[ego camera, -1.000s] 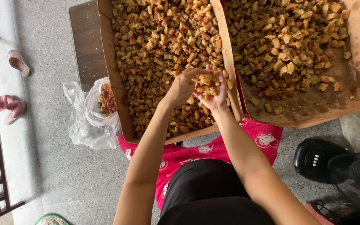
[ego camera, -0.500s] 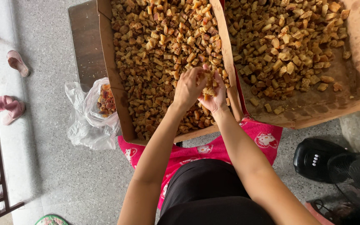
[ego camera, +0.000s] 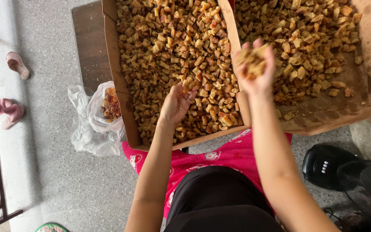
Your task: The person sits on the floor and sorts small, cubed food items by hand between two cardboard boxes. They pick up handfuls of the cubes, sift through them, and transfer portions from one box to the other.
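Brown cardboard makes up both trays: the left tray is packed with tan and amber dried chunks, and the right tray, at three o'clock from it, holds a thinner layer that leaves bare cardboard along its near side. A moment ago both hands met over the left tray's near edge, cupped around one small heap. Now they have separated. The right hand has risen and swung across the shared wall between the trays, its fingers curled up around a handful of chunks, palm turned upward. The left hand has dropped back to the left tray at about six o'clock of its contents, fingers apart and empty, tips resting on the pieces. The move suggests picked pieces are being carried from the fuller tray towards the emptier one. At nine o'clock from the left tray a clear plastic bag on the floor holds a few darker pieces. A black fan stands at five o'clock, pink slippers lie far left.
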